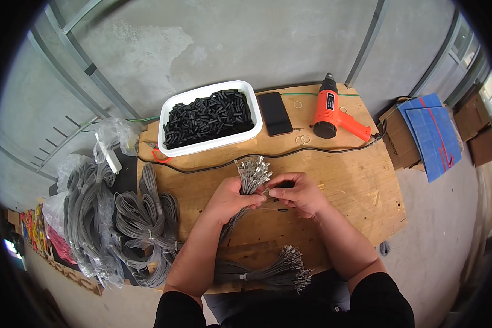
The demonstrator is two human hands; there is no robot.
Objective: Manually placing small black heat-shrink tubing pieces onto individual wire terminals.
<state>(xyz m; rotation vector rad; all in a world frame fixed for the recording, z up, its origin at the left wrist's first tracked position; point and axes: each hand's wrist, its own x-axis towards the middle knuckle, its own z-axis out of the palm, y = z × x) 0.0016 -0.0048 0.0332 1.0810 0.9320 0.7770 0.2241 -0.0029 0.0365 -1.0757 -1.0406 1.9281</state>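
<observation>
My left hand [230, 198] is closed around a bundle of grey wires [251, 183], whose silvery metal terminals fan out above the fist. Close beside it, my right hand [302, 195] pinches with thumb and fingertips at the bundle's right side. Whatever lies in that pinch is too small to make out, perhaps a single wire end. A short black tube [282, 210] shows just below the right fingers, over the wooden table [344, 186]. Nearer to me, a second grey wire bundle [262, 272] lies across the table's front edge, its metal-tipped ends pointing right.
Behind my hands stands a white tub [208, 148] full of short black tubes. A black phone [276, 113], an orange heat gun [328, 112] and rubber bands [303, 140] lie to its right. A black cable [218, 167] crosses the table. Coiled grey wires [147, 218] lie left.
</observation>
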